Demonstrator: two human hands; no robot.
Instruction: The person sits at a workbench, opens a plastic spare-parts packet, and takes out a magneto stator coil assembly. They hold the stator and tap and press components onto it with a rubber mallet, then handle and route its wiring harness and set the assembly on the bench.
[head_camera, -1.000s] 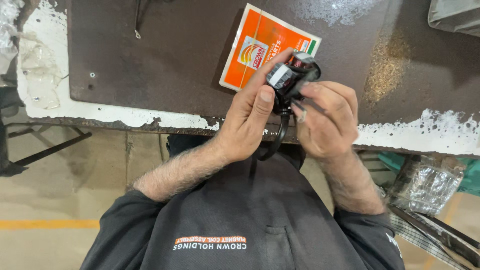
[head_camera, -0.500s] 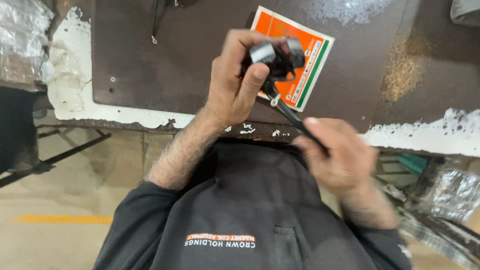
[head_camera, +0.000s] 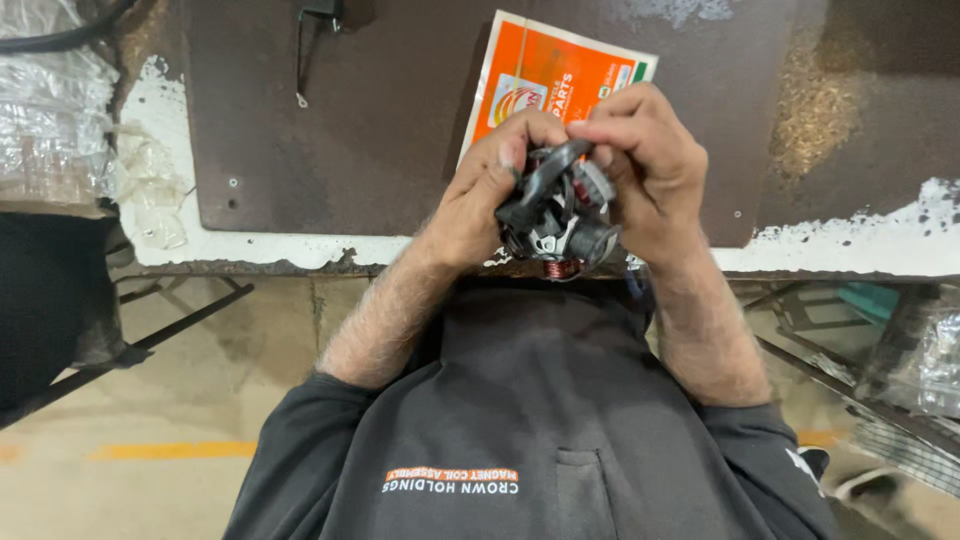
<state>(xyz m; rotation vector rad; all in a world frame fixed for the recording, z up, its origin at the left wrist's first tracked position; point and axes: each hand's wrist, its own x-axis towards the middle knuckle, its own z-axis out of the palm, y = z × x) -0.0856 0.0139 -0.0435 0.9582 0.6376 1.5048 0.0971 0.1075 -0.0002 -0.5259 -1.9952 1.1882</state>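
Both grips closed on one small motor part (head_camera: 556, 225): left hand (head_camera: 480, 205) wrapped round its left side, right hand (head_camera: 645, 170) clamped over top and right, fingertips (head_camera: 520, 150) meeting above it. Part black and metal, copper coil showing underneath, black cable looped across top. Held up in front of chest, over near edge of dark brown surface (head_camera: 330, 130). Orange printed packet (head_camera: 545, 75) lying flat just behind hands. Clear plastic bags (head_camera: 50, 110) far left.
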